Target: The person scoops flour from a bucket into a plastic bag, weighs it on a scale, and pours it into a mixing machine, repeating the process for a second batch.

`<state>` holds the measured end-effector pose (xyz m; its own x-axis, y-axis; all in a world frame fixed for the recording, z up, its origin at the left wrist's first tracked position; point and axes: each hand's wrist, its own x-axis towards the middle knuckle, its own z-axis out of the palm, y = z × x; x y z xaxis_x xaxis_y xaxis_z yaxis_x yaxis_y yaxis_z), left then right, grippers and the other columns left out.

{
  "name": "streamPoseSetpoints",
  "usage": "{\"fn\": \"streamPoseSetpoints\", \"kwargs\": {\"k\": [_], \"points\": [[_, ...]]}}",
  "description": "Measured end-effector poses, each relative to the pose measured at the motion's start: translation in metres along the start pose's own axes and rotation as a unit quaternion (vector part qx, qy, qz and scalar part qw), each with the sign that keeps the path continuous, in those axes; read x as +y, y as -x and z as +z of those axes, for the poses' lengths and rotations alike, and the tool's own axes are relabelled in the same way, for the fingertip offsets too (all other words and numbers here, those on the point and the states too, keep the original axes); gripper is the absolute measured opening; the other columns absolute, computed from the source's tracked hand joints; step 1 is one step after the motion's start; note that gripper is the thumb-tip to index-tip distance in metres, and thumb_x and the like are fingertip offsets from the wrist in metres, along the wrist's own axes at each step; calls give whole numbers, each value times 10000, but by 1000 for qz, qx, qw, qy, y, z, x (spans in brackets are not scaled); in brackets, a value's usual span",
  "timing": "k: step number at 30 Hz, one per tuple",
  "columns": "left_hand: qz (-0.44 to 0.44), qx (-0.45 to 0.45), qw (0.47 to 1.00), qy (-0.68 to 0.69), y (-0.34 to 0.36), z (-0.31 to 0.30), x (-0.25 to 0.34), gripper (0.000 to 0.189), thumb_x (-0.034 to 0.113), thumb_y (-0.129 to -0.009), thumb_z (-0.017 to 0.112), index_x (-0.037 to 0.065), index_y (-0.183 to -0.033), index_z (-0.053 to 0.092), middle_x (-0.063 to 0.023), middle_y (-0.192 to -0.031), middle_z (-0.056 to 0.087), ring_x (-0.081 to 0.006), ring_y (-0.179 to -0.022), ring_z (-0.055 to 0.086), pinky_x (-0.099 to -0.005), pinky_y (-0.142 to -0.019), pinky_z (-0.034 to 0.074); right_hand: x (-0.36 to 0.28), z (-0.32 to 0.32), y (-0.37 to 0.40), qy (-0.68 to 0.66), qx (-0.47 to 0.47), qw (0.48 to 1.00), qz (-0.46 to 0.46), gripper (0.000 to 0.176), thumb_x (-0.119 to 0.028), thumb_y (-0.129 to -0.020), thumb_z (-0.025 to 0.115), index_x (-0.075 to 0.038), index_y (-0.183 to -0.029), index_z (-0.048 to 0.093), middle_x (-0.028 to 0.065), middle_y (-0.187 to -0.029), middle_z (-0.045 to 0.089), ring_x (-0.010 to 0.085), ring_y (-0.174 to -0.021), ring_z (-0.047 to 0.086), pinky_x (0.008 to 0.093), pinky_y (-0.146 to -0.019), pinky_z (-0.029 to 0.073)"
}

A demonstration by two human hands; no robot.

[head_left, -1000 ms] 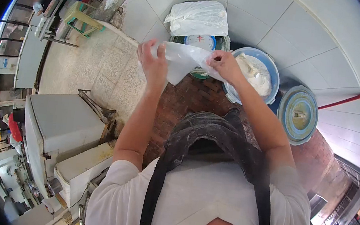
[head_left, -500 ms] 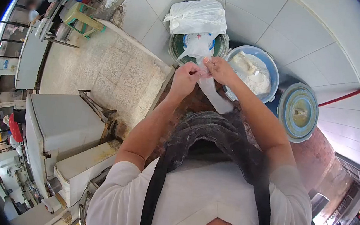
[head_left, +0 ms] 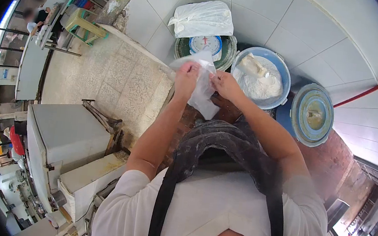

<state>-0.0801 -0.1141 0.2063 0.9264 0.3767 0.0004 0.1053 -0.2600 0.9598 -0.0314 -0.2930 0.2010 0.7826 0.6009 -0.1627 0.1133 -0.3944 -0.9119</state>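
A thin, whitish translucent plastic bag [head_left: 202, 96] hangs between my hands in front of my apron. My left hand [head_left: 187, 77] is closed on its left side near the top. My right hand [head_left: 226, 84] pinches its right edge. Just beyond the bag stands a dial scale [head_left: 205, 44] with a white face and blue rim, carrying a filled white plastic bag [head_left: 202, 19]. To the right of my right hand is a blue tub [head_left: 287, 75] of white powder [head_left: 261, 88], in which a pale scoop [head_left: 254, 67] lies.
A lidded blue bin [head_left: 311, 113] stands at the right, near a red pole [head_left: 362, 93]. The scale rests over a dark green tub [head_left: 229, 53] by the tiled wall. White box-like appliances [head_left: 71, 124] are at left. Another person [head_left: 35, 19] is far off, near a yellow-green stool [head_left: 80, 23].
My hands have moved apart, the left one going left, and the bag between them is spread wider. More of the scale's dial shows now.
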Motion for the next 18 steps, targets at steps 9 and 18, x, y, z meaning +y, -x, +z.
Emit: {"fn": "streamPoseSetpoints", "kwargs": {"k": [9,18], "points": [[83,-31,982,-167,20,-9,8,236,169,-934,575,-22,-1043,661,-186,-947,691,-374,-905,655,-439,-785,493,7,18,-8,-38,215,970,-110,213,-186,-895,662,9,-980,647,126,-817,672,256,-779,655,351,-734,514],[-147,-326,870,340,32,-64,19,280,252,-987,572,-8,-1040,661,-99,-1057,689,-224,-964,649,-352,-856,506,-9,5,-10,-278,153,942,-106,195,-10,-810,697,-66,-989,647,-31,-930,654,86,-852,588,280,-766,491]]}}
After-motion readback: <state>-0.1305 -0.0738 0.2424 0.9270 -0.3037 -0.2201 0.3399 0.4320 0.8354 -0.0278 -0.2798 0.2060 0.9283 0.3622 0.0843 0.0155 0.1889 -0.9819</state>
